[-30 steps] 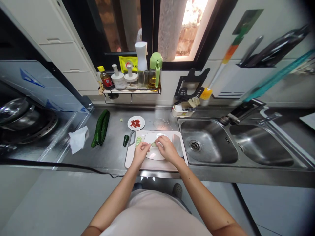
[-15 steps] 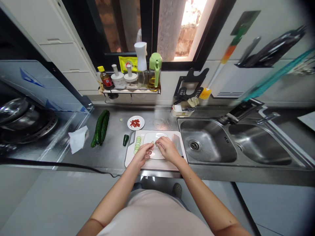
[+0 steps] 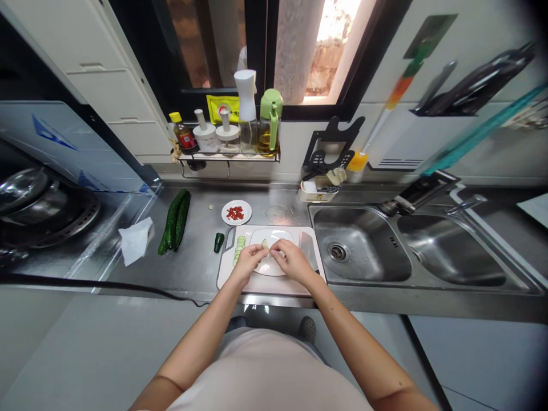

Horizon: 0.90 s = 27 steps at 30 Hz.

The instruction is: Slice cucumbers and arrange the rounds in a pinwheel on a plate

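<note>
Over a white plate, both hands meet fingertip to fingertip. My left hand is closed in a pinch on a thin pale cucumber slice, which stands up from the fingertips. Beside it, my right hand has thumb and forefinger pinched at the slice's right side; its fingertips hide what exactly they grip. The plate rests on a light cutting board. Left of the plate lies an overlapping row of cucumber slices. A broad knife blade lies at the board's right.
A cucumber end lies left of the board, two whole cucumbers farther left. Behind stands a small plate with chopped red pieces. A double sink adjoins at right; a bottle rack hangs above. A white cloth lies near the stove.
My left hand has turned and drawn its fingers together, moving slightly up. The cucumber slice now shows more upright between the fingertips. My right hand has barely moved.
</note>
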Motion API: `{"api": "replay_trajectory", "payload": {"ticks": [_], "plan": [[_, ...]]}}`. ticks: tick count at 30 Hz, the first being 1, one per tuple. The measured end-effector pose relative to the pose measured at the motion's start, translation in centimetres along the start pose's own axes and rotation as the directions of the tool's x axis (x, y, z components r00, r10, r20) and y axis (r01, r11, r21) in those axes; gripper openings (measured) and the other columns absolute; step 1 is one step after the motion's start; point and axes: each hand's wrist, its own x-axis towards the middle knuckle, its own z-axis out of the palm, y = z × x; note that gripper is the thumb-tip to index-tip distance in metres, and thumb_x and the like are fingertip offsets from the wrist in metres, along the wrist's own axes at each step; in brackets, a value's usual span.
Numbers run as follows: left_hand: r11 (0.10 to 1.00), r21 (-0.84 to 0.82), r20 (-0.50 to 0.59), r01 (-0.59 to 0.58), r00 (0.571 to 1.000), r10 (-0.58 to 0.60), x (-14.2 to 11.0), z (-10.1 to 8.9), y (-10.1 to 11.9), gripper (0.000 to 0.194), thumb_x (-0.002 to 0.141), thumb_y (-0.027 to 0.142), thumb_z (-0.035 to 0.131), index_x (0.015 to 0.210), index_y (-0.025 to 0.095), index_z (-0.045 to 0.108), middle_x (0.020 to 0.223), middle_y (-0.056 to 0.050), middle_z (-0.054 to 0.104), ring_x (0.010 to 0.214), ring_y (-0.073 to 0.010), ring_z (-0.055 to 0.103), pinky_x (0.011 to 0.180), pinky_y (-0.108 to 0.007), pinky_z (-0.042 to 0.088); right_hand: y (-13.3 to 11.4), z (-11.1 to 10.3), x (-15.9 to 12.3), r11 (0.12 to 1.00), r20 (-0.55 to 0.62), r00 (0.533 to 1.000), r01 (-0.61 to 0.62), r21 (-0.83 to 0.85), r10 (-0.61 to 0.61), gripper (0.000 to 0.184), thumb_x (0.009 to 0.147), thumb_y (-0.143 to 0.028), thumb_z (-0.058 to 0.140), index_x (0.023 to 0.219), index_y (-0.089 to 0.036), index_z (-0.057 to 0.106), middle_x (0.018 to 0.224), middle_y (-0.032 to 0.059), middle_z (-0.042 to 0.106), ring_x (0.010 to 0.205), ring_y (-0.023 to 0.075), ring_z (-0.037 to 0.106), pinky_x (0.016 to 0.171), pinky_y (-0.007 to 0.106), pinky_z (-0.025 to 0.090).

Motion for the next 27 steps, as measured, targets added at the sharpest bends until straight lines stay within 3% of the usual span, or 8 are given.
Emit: {"api": "replay_trajectory", "payload": {"ticks": [5, 11, 21, 27], "plan": [[0.996, 0.026, -0.015, -0.088, 0.996, 0.089, 0.3, 0.0, 0.1, 0.034, 0.06, 0.043, 0.075, 0.067, 0.013, 0.059, 0.058, 0.003, 0.05, 0.054, -0.0056, 0.042, 0.048, -0.018, 0.028, 0.2, 0.0, 0.2, 0.999, 0.014, 1.0, -0.024, 0.038, 0.023, 0.018, 0.09, -0.03, 0.046, 0.086, -0.02, 0.061, 0.088, 0.0043, 0.062, 0.085, 0.0161, 0.054, 0.073, 0.026, 0.04], [0.991, 0.083, -0.013, -0.101, 0.995, 0.102, 1.8, -0.1, -0.9, 0.034, 0.058, 0.043, 0.076, 0.067, 0.014, 0.061, 0.058, 0.003, 0.051, 0.057, -0.0083, 0.045, 0.055, -0.021, 0.032, 1.6, 0.2, 0.7, 0.993, 0.084, 0.992, -0.1, 0.065, 0.095, 0.015, 0.087, -0.027, 0.049, 0.083, -0.019, 0.061, 0.08, 0.002, 0.063, 0.073, 0.0139, 0.054, 0.066, 0.024, 0.038], [0.992, 0.111, 0.008, -0.058, 0.998, 0.057, 5.7, -0.2, -4.1, 0.026, 0.056, 0.034, 0.075, 0.067, 0.014, 0.062, 0.059, 0.003, 0.055, 0.056, -0.0076, 0.045, 0.059, -0.022, 0.034, 5.8, 2.4, 1.3, 0.974, 0.146, 0.965, -0.225, 0.028, 0.219, 0.017, 0.086, -0.027, 0.048, 0.086, -0.018, 0.063, 0.078, 0.0022, 0.066, 0.072, 0.0141, 0.056, 0.064, 0.022, 0.036], [0.988, 0.151, -0.032, -0.024, 0.999, 0.029, 9.2, -0.4, -5.6, 0.025, 0.054, 0.031, 0.074, 0.066, 0.014, 0.061, 0.058, 0.004, 0.054, 0.051, -0.0063, 0.043, 0.055, -0.021, 0.032, 7.6, 3.4, 2.8, 0.957, 0.141, 0.949, -0.266, -0.115, 0.281, 0.017, 0.087, -0.025, 0.048, 0.089, -0.018, 0.063, 0.082, 0.0036, 0.067, 0.074, 0.0137, 0.056, 0.063, 0.02, 0.033]]}}
